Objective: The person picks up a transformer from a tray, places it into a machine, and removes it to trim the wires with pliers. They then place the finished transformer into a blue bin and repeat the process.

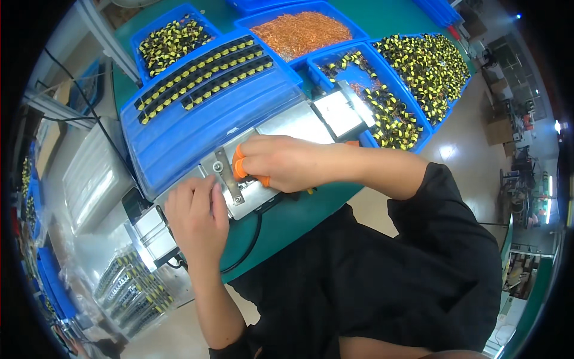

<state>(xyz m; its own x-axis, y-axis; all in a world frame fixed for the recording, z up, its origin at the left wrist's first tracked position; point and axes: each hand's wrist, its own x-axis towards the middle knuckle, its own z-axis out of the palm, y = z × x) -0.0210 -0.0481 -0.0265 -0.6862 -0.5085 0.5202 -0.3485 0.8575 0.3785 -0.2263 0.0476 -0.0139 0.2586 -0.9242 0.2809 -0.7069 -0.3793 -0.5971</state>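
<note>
In front of me lies a long metal fixture point(292, 128) with a narrow bolted clamp bar point(228, 176) across it. My right hand point(289, 163) is over the fixture, just right of the bar. Orange finger covers point(240, 163) are on its fingers, which are bent together and pressed down at the fixture; whatever they pinch is hidden beneath them. To the left of the bar, my left hand point(197, 212) rests at the fixture's edge. Its fingers are loosely bent, with the thumb apart and nothing visible between them.
Beyond the fixture, rows of black-and-yellow parts point(206, 75) stand on a blue lid point(197, 133). Blue bins point(354, 81) around it hold loose black-and-yellow parts and copper-coloured pieces point(302, 33). A black cable point(254, 239) loops below the fixture. Bagged parts point(133, 293) lie at left.
</note>
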